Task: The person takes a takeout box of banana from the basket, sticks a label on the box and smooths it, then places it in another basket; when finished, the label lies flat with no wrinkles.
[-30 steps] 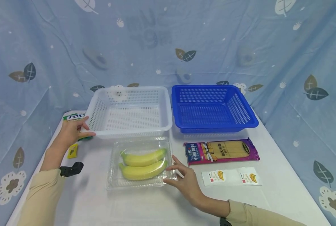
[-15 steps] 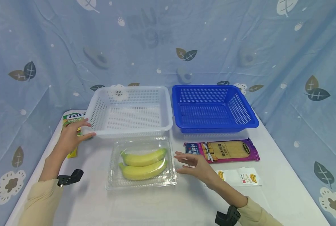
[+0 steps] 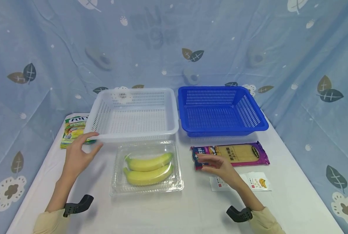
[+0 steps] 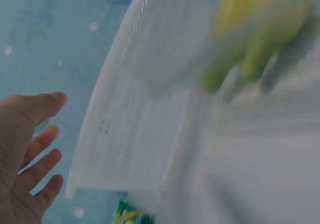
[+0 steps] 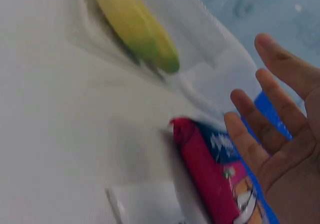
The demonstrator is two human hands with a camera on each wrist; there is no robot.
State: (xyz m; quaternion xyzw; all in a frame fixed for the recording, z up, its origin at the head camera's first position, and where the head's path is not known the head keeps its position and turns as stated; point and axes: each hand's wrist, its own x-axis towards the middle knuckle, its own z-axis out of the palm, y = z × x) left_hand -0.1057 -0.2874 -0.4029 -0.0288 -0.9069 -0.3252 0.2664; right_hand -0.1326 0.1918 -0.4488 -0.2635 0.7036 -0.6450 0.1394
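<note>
My left hand (image 3: pixel 79 156) hovers by the near left corner of the white basket (image 3: pixel 133 136), fingers loosely spread and holding nothing; in the left wrist view it appears apart from the basket wall. Over the left end of a purple pasta packet (image 3: pixel 241 153) is my right hand (image 3: pixel 222 167), its fingers relaxed with nothing between them. Between the hands lies a clear plastic clamshell box (image 3: pixel 177 175), with two bananas (image 3: pixel 149 164) inside it. A white packet with banana pictures (image 3: pixel 257 181) lies partly behind the right forearm.
A blue basket (image 3: pixel 220 134) stands right of the white one at the back. A green FOX'S packet (image 3: pixel 74 126) lies left of the white basket, partly hidden. Patterned blue cloth (image 3: pixel 150 42) hangs around the white table (image 3: pixel 150 214).
My right hand has left the clamshell box's right edge and moved right over the pasta packet. My left hand has drawn back toward me, uncovering more of the FOX'S packet.
</note>
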